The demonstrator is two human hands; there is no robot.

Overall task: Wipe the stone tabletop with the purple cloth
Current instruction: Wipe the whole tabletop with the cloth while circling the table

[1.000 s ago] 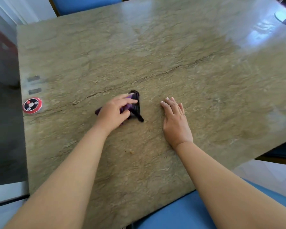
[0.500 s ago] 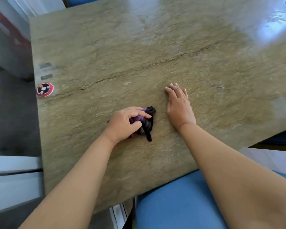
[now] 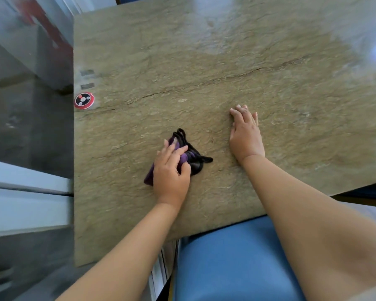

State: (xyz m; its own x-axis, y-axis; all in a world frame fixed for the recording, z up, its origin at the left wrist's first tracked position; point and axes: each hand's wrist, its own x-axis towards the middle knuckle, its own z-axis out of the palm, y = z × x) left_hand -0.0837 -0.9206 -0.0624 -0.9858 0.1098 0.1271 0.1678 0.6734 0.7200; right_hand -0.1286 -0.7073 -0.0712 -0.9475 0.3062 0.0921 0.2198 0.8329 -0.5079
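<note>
Purple cloth [image 3: 183,158] sits bunched near the table [image 3: 204,61]'s 6 o'clock edge, our left hand [image 3: 171,170] curling fingers over it for wiping pressure, right hand [image 3: 245,135] flat at its 2 o'clock, probably bracing us.

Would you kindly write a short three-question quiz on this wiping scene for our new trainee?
1. True or false: the right hand lies flat on the stone tabletop, apart from the purple cloth.
2. Which hand holds the cloth? A. left hand B. right hand C. both
3. Fill in: the round red and black disc sits near the table's ____ edge, as the person sees it.

Key: 1 true; 2 A; 3 left.
</note>
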